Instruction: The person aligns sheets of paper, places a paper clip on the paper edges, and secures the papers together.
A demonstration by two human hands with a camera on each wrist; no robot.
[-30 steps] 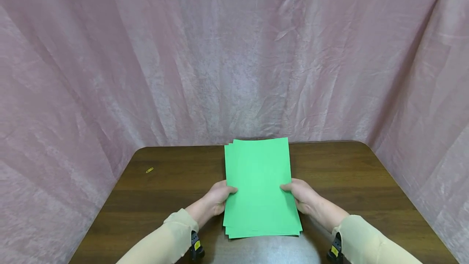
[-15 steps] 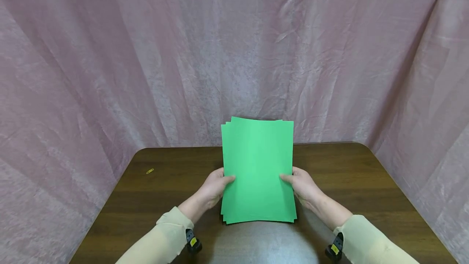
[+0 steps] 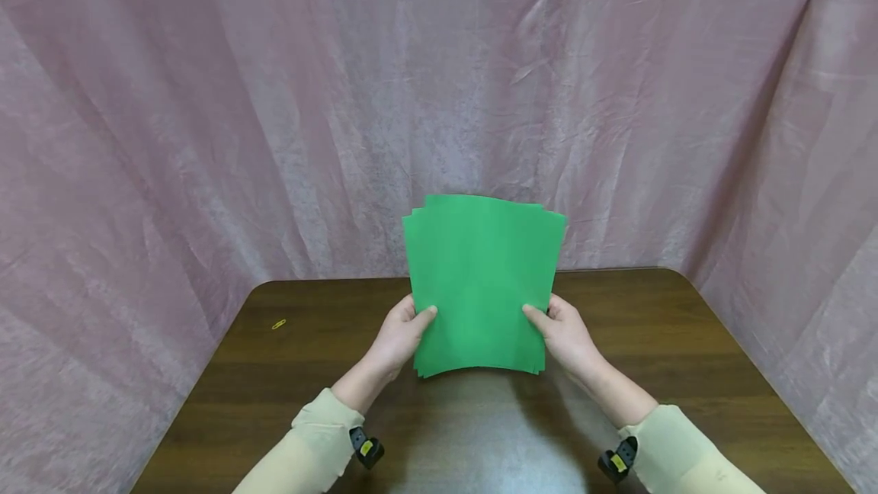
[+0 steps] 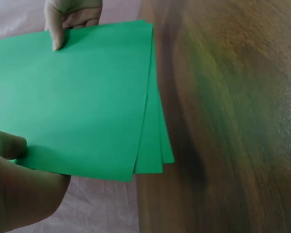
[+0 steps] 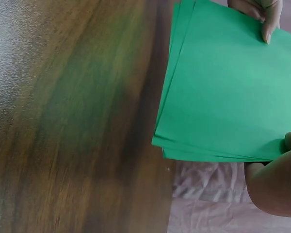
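Green sheets, mid-view, held up off the bench: over the last second the stack has risen and tipped up, its top edge going from near the bench's far edge to well up in front of the curtain; the upper right corners now splay more. Judged: both hands carry the load, with the sheets' edges out of line. Left to right: left hand pinches the left side, thumb on the near face, fingers mostly hidden behind; lower margin bowed and staggered between; right hand pinches the right side likewise. Surface, left to right: yellow paper clip on the far left, well apart from the hands; dark wood grain, pale glare at the near middle, shadow beside it. Room: pinkish curtain behind and at both sides, one deep fold at right
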